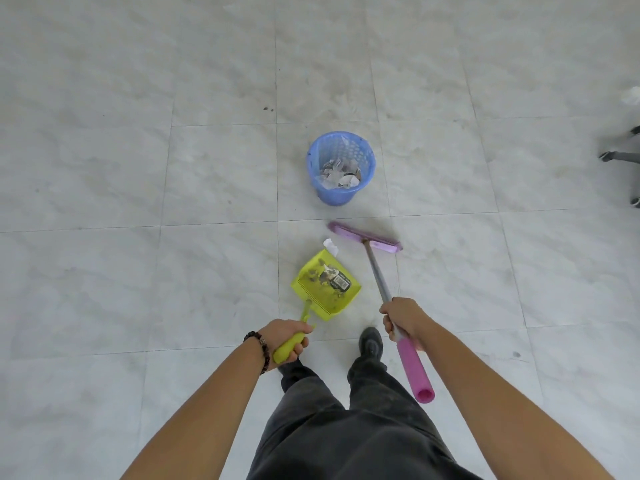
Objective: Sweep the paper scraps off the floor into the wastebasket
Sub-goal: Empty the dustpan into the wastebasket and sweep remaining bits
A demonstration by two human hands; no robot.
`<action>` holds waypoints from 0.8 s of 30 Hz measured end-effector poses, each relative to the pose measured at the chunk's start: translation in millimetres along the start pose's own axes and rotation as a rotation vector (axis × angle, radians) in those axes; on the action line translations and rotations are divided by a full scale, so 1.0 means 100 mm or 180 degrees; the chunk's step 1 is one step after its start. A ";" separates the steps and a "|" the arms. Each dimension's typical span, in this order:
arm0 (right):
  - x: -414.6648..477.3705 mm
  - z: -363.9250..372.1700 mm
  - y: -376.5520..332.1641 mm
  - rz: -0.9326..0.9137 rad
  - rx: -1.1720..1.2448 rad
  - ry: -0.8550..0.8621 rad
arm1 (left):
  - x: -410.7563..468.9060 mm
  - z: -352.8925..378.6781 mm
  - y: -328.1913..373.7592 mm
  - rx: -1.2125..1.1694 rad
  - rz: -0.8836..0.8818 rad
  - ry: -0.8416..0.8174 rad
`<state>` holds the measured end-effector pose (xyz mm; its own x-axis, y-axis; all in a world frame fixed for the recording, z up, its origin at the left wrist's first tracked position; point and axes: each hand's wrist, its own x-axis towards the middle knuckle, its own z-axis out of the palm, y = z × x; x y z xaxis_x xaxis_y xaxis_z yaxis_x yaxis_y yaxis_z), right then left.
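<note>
A blue perforated wastebasket [341,194] stands on the tiled floor ahead, with paper scraps [341,174] lying in its bottom. My left hand [287,337] grips the handle of a yellow-green dustpan [325,282] that holds a labelled scrap and some dirt. A white paper scrap [330,245] sticks out at the pan's far edge. My right hand [401,318] holds the shaft of a purple broom; its head [365,237] rests between the pan and the basket.
Pale marble-look floor tiles [173,168] spread all around. Grey chair legs with castors [623,155] show at the right edge, and a white object [632,95] lies above them. My dark shoe [370,342] and trousers are below the hands.
</note>
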<state>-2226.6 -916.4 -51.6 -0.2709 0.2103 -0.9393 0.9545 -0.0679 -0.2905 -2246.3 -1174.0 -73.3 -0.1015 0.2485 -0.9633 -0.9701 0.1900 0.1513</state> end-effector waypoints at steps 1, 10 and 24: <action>-0.03 0.02 0.05 0.0029 -0.0151 -0.0048 | 0.01 0.01 0.01 -0.0034 0.0029 0.0021; -0.44 -0.50 -0.17 0.0703 -0.0157 -0.0469 | 0.08 -0.02 0.21 -0.0350 0.0161 -0.0013; -0.29 -0.41 -0.44 -0.0053 -0.0554 -0.0180 | -0.07 -0.19 0.47 -0.0139 -0.0085 -0.0001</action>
<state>-2255.3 -880.0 -4.4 -0.2886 0.1547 -0.9449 0.9557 0.1061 -0.2745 -2295.1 -1184.5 -64.0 -0.0754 0.2444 -0.9667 -0.9811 0.1549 0.1157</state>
